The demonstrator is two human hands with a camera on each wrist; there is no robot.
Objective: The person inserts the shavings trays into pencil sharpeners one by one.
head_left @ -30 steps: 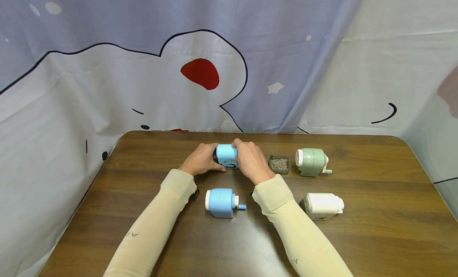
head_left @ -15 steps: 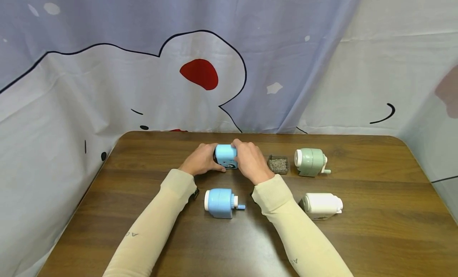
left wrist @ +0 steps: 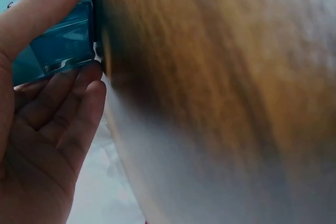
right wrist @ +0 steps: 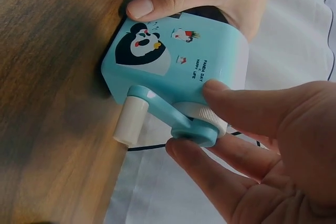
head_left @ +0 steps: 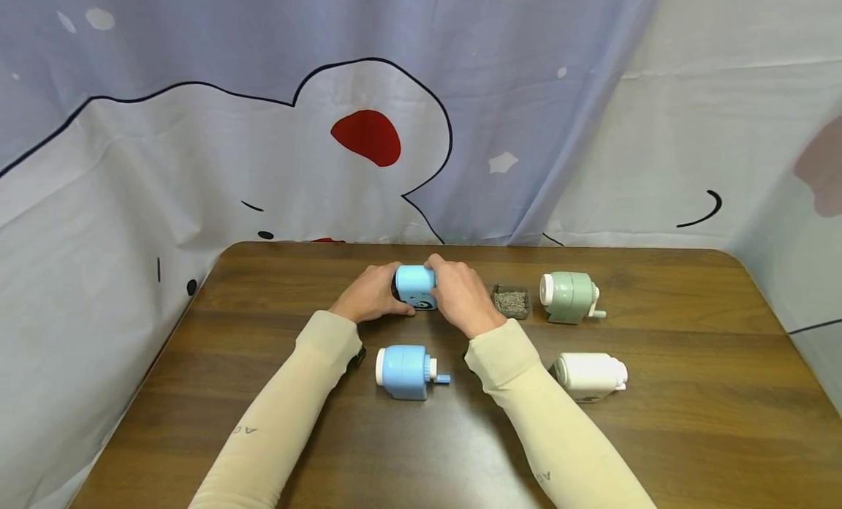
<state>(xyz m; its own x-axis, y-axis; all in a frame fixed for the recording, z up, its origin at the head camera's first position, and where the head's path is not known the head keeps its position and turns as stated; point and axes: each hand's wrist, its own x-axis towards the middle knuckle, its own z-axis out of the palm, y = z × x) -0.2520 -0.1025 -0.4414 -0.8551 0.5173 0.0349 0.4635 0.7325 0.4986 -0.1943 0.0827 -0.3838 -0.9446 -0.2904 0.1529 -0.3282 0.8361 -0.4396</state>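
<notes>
A light-blue crank pencil sharpener [head_left: 415,277] with a panda print stands on the wooden table between both hands. My left hand [head_left: 372,294] grips it from the left. In the left wrist view its thumb lies along the printed side, near a translucent blue shavings drawer [left wrist: 64,38], with the other fingers opposite. My right hand [head_left: 463,297] is at the crank end. In the right wrist view, its thumb and fingers pinch around the ribbed white collar [right wrist: 202,115] and crank hub. The crank's white handle [right wrist: 130,120] hangs free of the fingers.
A second blue sharpener [head_left: 404,372] stands nearer, between the forearms. To the right are a small tray of shavings [head_left: 511,303], a green sharpener [head_left: 569,298] and a white sharpener [head_left: 589,375]. A printed curtain [head_left: 263,158] hangs behind the table [head_left: 691,333].
Both hands keep their hold on the panda sharpener, which stays in place. Only the head view shifts very slightly.
</notes>
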